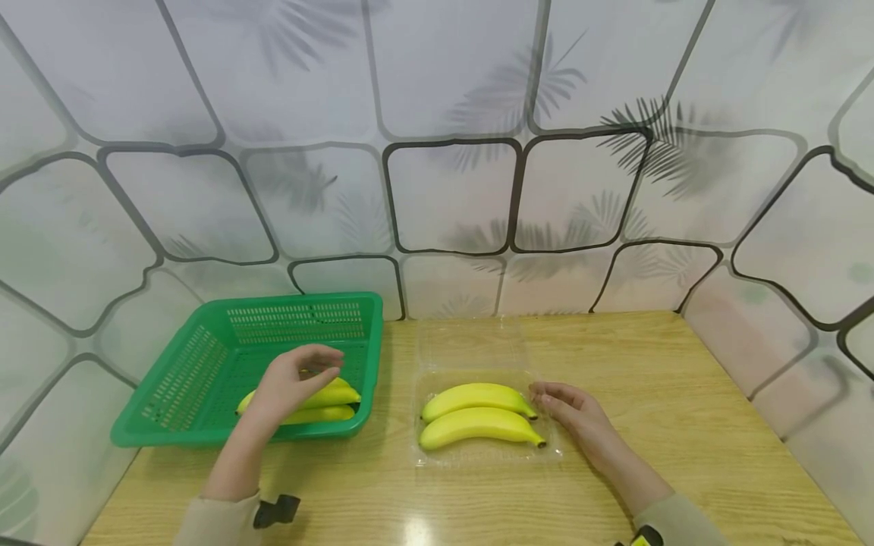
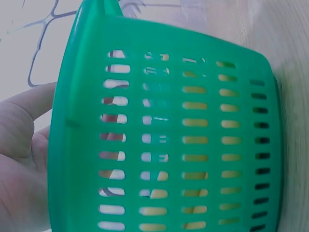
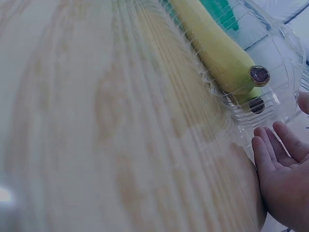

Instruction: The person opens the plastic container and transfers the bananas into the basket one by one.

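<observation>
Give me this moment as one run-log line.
left hand: over bananas in green basket | right hand: at right side of clear container, contact unclear | clear container: open, two bananas inside

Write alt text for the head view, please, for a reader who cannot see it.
A person's left hand is over bananas in a green basket, while the right hand is at the right edge of an open clear container holding two bananas. Both stand on a wooden table.
</observation>
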Motion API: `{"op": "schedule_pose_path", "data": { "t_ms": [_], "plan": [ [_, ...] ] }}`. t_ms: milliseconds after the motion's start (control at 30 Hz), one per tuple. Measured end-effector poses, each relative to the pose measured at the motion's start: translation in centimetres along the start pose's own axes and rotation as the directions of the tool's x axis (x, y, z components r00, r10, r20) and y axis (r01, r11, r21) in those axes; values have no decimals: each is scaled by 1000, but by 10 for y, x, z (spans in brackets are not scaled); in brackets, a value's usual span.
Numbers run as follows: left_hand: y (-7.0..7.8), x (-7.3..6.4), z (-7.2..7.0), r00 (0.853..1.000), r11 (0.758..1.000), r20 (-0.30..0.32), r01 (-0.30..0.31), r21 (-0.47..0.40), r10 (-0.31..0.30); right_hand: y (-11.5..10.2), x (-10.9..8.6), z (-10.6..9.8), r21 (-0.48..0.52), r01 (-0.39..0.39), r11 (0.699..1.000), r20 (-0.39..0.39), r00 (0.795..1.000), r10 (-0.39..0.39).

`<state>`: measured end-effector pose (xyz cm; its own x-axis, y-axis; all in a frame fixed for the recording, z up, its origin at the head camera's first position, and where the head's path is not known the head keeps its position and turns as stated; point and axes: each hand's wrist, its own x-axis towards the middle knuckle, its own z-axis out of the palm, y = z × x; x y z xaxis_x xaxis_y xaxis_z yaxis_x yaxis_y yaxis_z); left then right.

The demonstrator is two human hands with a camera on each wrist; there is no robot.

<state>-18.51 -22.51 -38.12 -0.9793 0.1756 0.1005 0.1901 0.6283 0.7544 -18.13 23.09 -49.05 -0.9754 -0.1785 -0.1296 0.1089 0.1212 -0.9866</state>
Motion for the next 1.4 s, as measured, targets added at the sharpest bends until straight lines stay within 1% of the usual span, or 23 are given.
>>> {"op": "schedule_pose_path", "data": {
  "t_ms": [133, 200, 367, 533, 833, 1033, 1267, 1400],
  "plan": [
    [4, 0, 3, 1000, 1000, 8, -13, -23, 14, 0, 0, 0, 3, -8, 1000, -10, 1000, 8],
    [6, 1, 3, 1000, 999, 6, -10, -31, 10, 0, 0, 0, 0, -17, 1000, -14, 1000, 17],
    [12, 1, 5, 1000, 999, 1, -17, -27, 18, 1, 1, 0, -2, -20, 1000, -23, 1000, 20],
    [18, 2, 7, 999, 999, 12, -34, -29, 34, 1, 0, 1, 2, -13, 1000, -21, 1000, 13],
    [23, 2, 13, 998, 998, 28, -58, -17, 59, 3, 2, 0, -1, -7, 1000, -21, 1000, 7],
    [25, 6, 21, 996, 997, 41, -79, -22, 80, 3, 3, -1, -2, -5, 1000, -18, 1000, 5],
    [30, 9, 33, 987, 988, 53, -152, -33, 154, 3, 3, -1, 1, -6, 1000, -9, 1000, 6],
    [34, 9, 39, 985, 986, 73, -156, -56, 160, 3, 2, -2, -1, -12, 1000, -12, 1000, 12]
  ]
}}
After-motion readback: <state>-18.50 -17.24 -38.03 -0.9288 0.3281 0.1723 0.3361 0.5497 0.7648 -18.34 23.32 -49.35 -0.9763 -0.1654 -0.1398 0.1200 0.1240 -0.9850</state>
